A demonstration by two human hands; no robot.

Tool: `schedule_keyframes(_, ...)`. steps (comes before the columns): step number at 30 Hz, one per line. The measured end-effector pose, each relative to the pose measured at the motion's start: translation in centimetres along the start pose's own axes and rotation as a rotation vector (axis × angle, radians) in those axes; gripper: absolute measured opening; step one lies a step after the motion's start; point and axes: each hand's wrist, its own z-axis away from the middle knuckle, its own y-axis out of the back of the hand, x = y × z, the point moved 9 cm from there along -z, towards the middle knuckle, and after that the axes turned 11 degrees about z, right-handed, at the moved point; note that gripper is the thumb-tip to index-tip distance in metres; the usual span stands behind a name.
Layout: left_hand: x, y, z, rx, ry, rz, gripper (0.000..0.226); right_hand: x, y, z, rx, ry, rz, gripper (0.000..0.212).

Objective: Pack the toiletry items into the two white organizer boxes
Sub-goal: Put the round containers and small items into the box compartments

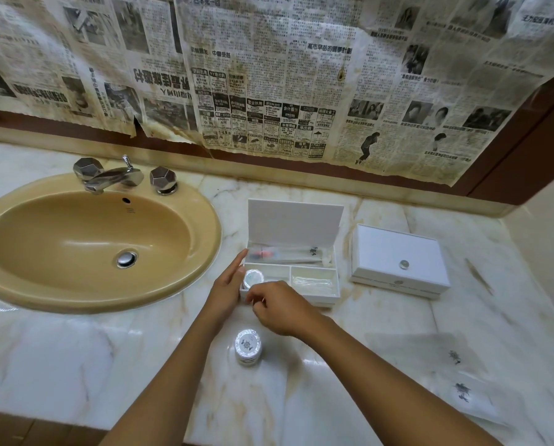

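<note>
Nearest the camera, a round tin [248,346] waits on the counter [76,365]. Beyond it, the open box [293,275] is steadied by the flat left hand [227,286], while the right hand [280,309], fingers curled, seats a second tin [253,278] in the front-left compartment; it should be lowered level. The closed box [399,262] sits right of the open box.

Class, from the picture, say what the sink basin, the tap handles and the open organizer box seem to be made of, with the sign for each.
Sink basin: probably glazed ceramic, tan and glossy.
Tap handles: metal, faceted, dull shine.
Open organizer box: likely rigid plastic or coated card; flat matt white panels.
</note>
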Motion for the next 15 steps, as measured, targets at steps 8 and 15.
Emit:
schedule_keyframes(8, 0.5, -0.2, 0.5, -0.003, -0.015, 0.008, 0.036, -1.2, -3.3, 1.6, -0.122, 0.046, 0.105, 0.036)
schedule_keyframes(15, 0.5, -0.2, 0.6, -0.001, 0.008, -0.003, 0.036, -2.5, -7.0, 2.3, -0.107, 0.191, 0.436, 0.051)
